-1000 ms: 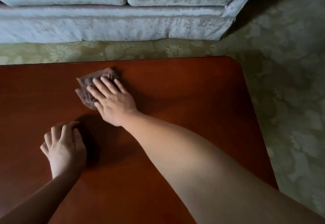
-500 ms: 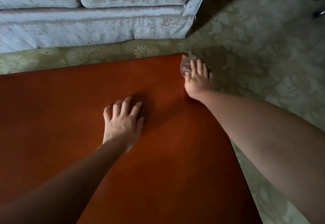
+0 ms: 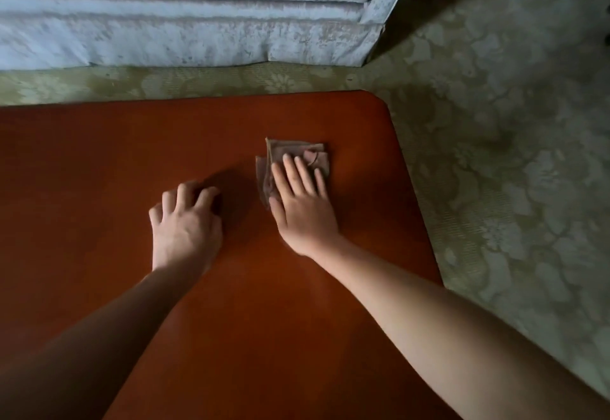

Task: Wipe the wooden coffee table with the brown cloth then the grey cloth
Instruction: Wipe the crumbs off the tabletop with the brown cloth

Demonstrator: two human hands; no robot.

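The wooden coffee table point(image 3: 132, 162) fills the lower left of the head view, reddish-brown with a rounded far right corner. A folded brown cloth point(image 3: 293, 150) lies flat on it near that corner. My right hand point(image 3: 302, 202) presses on the cloth with straight fingers, covering its near half. My left hand point(image 3: 185, 221) rests on the bare wood just left of the cloth, fingers bent with the tips on the surface, holding nothing. No grey cloth is in view.
A pale blue-grey sofa point(image 3: 198, 14) stands beyond the table's far edge. Patterned green carpet point(image 3: 511, 172) lies between them and along the table's right side.
My right hand slid the cloth from the table's left-middle out to the far right corner, then back inward. My left hand shifted right, and its fingers have gone from spread to bent.
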